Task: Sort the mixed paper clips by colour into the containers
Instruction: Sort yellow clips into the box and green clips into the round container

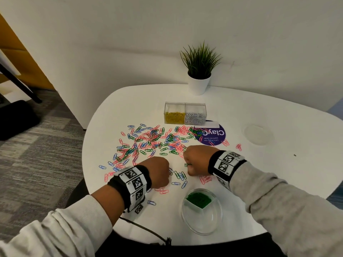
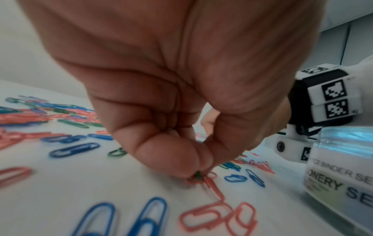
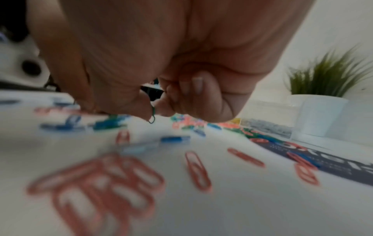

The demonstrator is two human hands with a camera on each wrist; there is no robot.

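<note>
Just behind the round clear plastic tub (image 1: 201, 222) of green clips, the left hand (image 1: 157, 172) pinches a green wire paper clip (image 2: 198, 176) upright and the right hand (image 1: 196, 160) another (image 3: 152, 115), the right nearer the tub.

A white rounded worktop (image 1: 269, 115) stands against a plain white wall (image 1: 167, 25). Grey patterned carpet (image 1: 37, 145) covers the floor at left. A potted plant (image 1: 199, 71) stands at the far edge.

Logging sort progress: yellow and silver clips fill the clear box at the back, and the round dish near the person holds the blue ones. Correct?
Not quite. The head view shows the round dish holding green clips, not blue. The clear box at the back does hold yellow clips and silver clips.
</note>
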